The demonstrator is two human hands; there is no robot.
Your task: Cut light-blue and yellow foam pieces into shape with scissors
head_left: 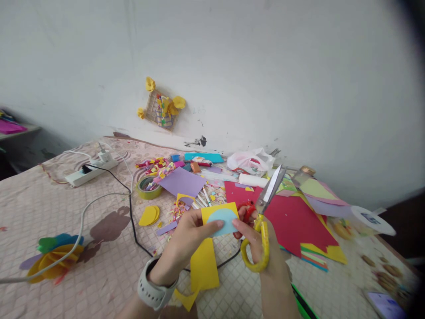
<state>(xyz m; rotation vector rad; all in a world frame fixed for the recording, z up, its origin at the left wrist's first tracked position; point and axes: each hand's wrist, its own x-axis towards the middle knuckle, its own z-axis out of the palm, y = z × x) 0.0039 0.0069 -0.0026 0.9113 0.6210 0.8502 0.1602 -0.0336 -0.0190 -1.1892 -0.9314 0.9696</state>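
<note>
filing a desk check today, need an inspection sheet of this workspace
Surface: patterned table cover; paper scraps scattered mid-table.
Job's things: light-blue paper piece against yellow paper; yellow-handled scissors, blades pointing away from the person.
Clutter: red paper, purple paper, tape roll, white plastic bag.
Hands: left hand pinches both papers; right hand holds the scissors and touches the light-blue paper piece.
Cables: black cable plugged into power strip; white cable crosses in front of paper flower.
Surroundings: wall with dark marks and a flower-trimmed decoration.
</note>
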